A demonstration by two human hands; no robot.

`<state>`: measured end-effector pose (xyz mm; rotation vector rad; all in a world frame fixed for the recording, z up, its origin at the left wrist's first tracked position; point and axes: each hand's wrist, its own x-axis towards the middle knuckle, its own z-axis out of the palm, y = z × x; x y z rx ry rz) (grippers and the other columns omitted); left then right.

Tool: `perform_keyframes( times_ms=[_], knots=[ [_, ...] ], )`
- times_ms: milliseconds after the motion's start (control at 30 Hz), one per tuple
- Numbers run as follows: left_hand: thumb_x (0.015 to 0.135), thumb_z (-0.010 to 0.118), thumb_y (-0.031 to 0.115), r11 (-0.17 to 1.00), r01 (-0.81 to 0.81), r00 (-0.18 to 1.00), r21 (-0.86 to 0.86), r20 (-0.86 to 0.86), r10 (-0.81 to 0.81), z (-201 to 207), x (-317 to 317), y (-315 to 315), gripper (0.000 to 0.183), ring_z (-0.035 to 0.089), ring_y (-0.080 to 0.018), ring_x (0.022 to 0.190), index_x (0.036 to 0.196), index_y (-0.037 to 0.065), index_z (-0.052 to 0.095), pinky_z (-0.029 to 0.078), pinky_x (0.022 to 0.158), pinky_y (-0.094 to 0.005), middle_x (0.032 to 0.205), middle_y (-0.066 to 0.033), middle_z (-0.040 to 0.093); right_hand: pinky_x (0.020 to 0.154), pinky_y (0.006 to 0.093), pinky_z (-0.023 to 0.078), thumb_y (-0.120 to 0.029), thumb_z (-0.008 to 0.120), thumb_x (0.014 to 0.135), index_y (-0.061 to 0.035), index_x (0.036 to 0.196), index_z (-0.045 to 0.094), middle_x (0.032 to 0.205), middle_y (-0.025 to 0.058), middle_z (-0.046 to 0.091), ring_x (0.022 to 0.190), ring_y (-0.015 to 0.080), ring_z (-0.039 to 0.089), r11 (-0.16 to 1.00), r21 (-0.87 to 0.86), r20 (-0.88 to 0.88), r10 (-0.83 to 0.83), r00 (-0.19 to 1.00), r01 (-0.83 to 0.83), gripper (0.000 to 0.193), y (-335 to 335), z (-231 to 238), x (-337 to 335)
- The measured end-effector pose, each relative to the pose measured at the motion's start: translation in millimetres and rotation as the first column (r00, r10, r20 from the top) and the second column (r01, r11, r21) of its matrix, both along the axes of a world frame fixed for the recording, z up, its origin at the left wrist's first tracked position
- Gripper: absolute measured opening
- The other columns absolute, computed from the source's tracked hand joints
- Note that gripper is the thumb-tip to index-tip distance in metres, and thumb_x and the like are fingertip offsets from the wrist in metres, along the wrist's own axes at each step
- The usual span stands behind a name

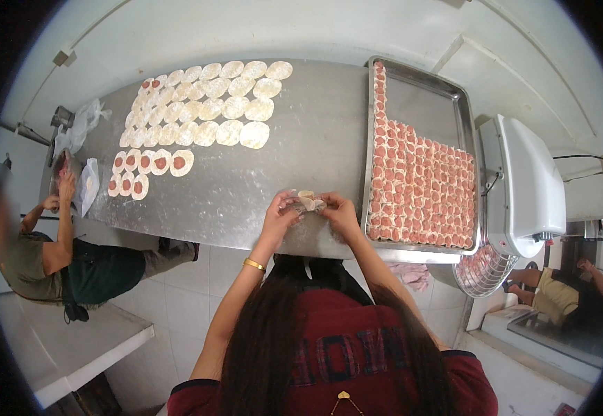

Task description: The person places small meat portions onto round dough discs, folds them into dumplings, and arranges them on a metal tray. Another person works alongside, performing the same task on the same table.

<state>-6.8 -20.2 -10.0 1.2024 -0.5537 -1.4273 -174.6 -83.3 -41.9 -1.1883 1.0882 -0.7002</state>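
Observation:
My left hand and my right hand meet over the near edge of the steel table. Between them they pinch a thin, floury dough wrapper, its edges gathered upward. Whether filling lies inside it I cannot make out. To the left, rows of pale dough rounds lie flat, and several nearer rounds carry a dab of pink meat filling. Beside my right hand stands a deep metal tray, largely packed with open-topped meat dumplings.
At the far left a co-worker bends over a metal bowl of filling, near plastic bags. A white machine with a wire guard stands right of the tray. Another person is at the far right.

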Motion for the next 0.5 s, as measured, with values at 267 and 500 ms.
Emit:
perform_keyframes(
  times_ms=[267, 500],
  knots=[
    [0.076, 0.063, -0.004, 0.987, 0.135, 0.752, -0.085, 0.658, -0.046, -18.1, -9.3, 1.7, 0.01, 0.062, -0.0154, 0.086, 0.085, 0.0, 0.061, 0.051, 0.077, -0.0273, 0.094, -0.0068, 0.064, 0.077, 0.0284, 0.05, 0.006, 0.062, 0.067, 0.0008, 0.113, 0.057, 0.091, 0.0118, 0.064, 0.08, 0.0176, 0.063, 0.94, -0.308, -0.269, 0.062, 0.961, -0.147, 0.047, 1.4, 8.8, -3.2],
    [0.073, 0.068, -0.001, 0.982, 0.186, 0.7, -0.045, 0.707, -0.1, -5.6, -25.9, 5.3, 0.018, 0.064, -0.0191, 0.08, 0.087, 0.0, 0.058, 0.052, 0.071, -0.0301, 0.088, -0.0102, 0.064, 0.077, 0.0334, 0.05, 0.007, 0.06, 0.067, -0.0008, 0.111, 0.058, 0.096, 0.0167, 0.063, 0.083, 0.0281, 0.064, 0.878, -0.403, -0.385, 0.094, 0.918, -0.259, 0.044, 7.6, 14.3, -14.6]
  ],
)
